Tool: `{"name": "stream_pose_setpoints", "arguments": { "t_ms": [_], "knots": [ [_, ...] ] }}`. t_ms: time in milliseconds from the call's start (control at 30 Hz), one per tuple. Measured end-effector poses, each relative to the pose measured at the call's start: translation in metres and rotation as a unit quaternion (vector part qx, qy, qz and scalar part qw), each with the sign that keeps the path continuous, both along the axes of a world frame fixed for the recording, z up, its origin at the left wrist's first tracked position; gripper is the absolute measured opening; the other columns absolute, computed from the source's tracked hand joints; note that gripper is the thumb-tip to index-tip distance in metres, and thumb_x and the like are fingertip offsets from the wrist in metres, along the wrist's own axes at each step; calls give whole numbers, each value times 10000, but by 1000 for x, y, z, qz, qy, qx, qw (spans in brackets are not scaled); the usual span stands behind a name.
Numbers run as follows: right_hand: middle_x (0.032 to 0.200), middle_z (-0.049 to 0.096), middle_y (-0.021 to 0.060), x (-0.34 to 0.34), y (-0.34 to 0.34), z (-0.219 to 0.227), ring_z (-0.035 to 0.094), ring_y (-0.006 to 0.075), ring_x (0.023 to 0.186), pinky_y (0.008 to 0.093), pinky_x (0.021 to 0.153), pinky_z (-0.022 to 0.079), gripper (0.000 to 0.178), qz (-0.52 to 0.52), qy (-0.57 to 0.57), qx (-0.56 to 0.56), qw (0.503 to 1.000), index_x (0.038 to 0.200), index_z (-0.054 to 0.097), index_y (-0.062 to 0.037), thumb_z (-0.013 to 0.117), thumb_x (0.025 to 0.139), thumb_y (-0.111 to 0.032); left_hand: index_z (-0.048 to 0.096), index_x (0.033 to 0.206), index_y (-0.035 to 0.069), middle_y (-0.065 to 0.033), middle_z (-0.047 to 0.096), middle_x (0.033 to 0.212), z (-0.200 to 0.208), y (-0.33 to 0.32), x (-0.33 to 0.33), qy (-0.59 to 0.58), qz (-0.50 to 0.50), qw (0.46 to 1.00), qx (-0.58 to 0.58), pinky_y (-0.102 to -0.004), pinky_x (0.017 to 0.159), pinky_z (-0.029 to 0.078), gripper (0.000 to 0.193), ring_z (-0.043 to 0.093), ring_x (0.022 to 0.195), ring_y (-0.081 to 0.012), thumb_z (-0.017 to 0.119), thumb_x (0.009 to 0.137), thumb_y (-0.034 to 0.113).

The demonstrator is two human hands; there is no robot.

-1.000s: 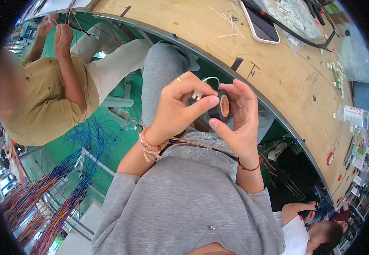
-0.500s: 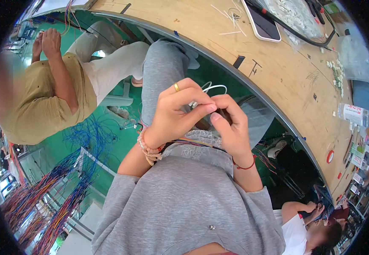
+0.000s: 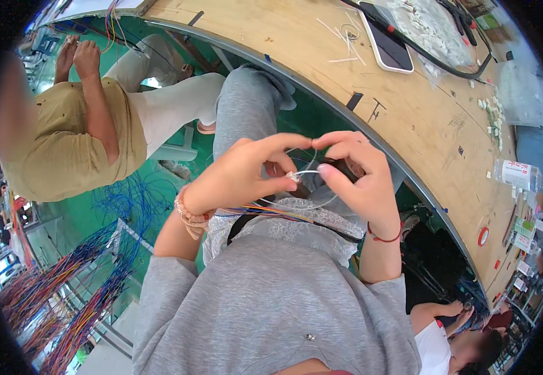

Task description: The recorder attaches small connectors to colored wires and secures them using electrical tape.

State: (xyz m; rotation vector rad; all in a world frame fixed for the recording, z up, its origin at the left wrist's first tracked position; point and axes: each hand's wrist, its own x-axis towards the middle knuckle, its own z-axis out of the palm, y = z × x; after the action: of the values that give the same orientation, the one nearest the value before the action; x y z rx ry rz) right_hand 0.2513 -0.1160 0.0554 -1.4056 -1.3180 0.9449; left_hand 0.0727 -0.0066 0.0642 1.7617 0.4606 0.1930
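Observation:
Over my lap, my left hand [image 3: 237, 174] pinches a small whitish connector [image 3: 292, 177] between thumb and fingers. A thin white wire [image 3: 309, 172] runs from the connector across to my right hand [image 3: 364, 178], whose thumb and forefinger are closed on it. The fingertips of both hands come close together at the top, and a thin loop of the wire curves below them. A dark shape shows behind my right fingers; I cannot make out what it is. Across my lap lies a bundle of coloured wires [image 3: 284, 214], just below the hands.
A curved wooden table [image 3: 421, 119] edges the far right, bearing a phone [image 3: 387, 47], a black cable [image 3: 409, 44], a bag of white parts [image 3: 431, 28] and a plastic bottle [image 3: 518, 174]. To the left sits a co-worker [image 3: 84, 131]; wire bundles [image 3: 78, 294] hang nearby.
My hands have drawn apart, the left one shifting left and the right one right. The wire now stretches between them, and its loop hangs below instead of standing above the fingers.

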Motion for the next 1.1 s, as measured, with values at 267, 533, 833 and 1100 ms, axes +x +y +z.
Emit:
{"name": "stream_pose_setpoints", "arguments": {
  "t_ms": [267,533,833,1100],
  "knots": [
    [895,544,76,4,11,-10,518,114,789,214,687,407,153,50,-15,-43,998,815,548,8,632,688,12,522,1102,3,-65,637,769,4,5,-1,58,-17,998,-4,-241,680,489,431,606,721,-111,665,696,2],
    [752,565,2,6,13,-15,487,49,691,175,604,379,95,-6,140,-137,981,798,570,-2,628,727,-25,581,1044,-15,-48,625,866,-15,-6,7,-16,136,986,-98,-216,727,467,282,576,807,-83,623,765,-5],
    [849,605,65,2,13,-35,549,99,780,229,713,434,75,-146,129,-79,978,843,557,1,533,827,-68,592,1030,-26,-60,621,865,-33,-17,13,-111,265,955,-81,-185,704,443,231,566,791,-79,593,804,19],
    [1009,560,83,-66,6,-33,530,152,892,308,783,439,157,-112,521,-51,845,980,520,-8,436,906,-118,597,1016,-24,-76,602,916,-24,-15,11,-114,301,947,1,-182,677,442,205,569,764,-88,561,815,-11]
  ]
}}
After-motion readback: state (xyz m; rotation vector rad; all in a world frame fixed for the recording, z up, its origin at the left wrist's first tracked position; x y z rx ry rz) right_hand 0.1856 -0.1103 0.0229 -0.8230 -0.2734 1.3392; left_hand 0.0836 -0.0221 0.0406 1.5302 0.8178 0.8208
